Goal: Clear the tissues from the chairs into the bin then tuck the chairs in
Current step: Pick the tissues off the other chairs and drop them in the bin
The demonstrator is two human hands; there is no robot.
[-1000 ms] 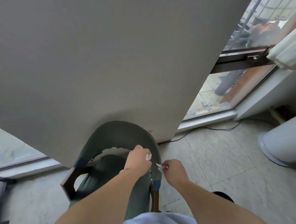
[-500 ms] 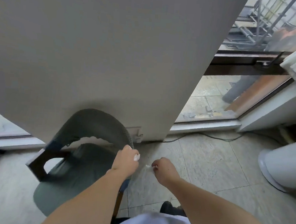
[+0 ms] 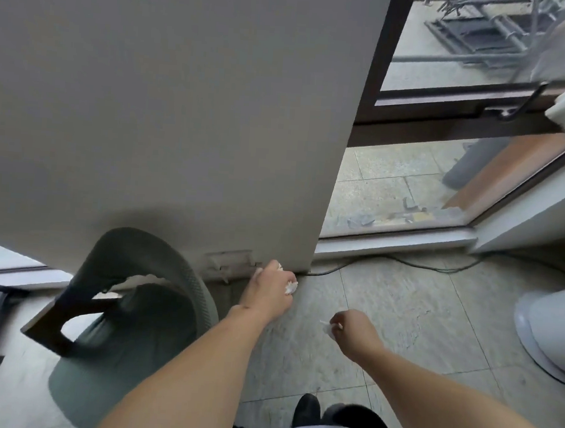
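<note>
My left hand (image 3: pixel 270 291) is fisted around a crumpled tissue (image 3: pixel 290 287); my right hand (image 3: pixel 354 334) pinches a smaller scrap (image 3: pixel 326 327). The green chair (image 3: pixel 141 307) sits left, seat apparently clear. No bin is visible, so I should keep both grips tight while finding it.

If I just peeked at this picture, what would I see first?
Two bare arms reach out: the left hand and the right hand each hold a scrap of white tissue above the tiled floor. A green chair stands at lower left against a big grey wall.
</note>
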